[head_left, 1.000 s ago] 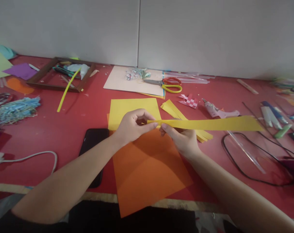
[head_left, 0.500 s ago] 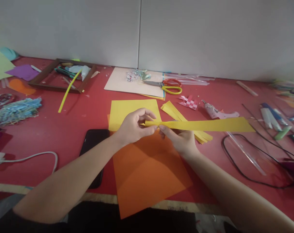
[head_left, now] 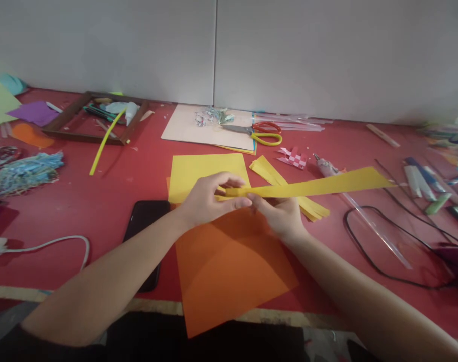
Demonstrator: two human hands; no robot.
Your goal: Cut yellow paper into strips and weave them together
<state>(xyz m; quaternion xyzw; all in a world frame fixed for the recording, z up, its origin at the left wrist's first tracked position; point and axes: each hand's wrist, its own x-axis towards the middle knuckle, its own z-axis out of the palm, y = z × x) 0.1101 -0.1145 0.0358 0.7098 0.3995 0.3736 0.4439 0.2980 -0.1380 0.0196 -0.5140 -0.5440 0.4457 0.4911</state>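
Observation:
Between my hands is a long yellow paper strip (head_left: 327, 184), its left end folded or rolled and its free end pointing right and slightly up. My left hand (head_left: 210, 200) curls its fingers around the folded end, thumb along the lower side. My right hand (head_left: 281, 215) pinches the strip just right of there; most of its fingers are behind the paper. Below lies an orange paper sheet (head_left: 232, 271), partly over the table's front edge. A yellow paper sheet (head_left: 202, 168) lies behind my left hand, and more yellow strips (head_left: 269, 171) rest behind my right hand.
A black phone (head_left: 144, 221) lies by my left forearm. Scissors (head_left: 266, 133) rest on pale paper at the back. A glue gun (head_left: 327, 166), a pink woven paper piece (head_left: 295, 157) and a black cable (head_left: 359, 246) are to the right. A brown frame (head_left: 70, 133) stands back left.
The strip's free end has tilted upward and turned so the strip looks narrower. My left thumb has moved a little right toward my right thumb. Both hands keep hold.

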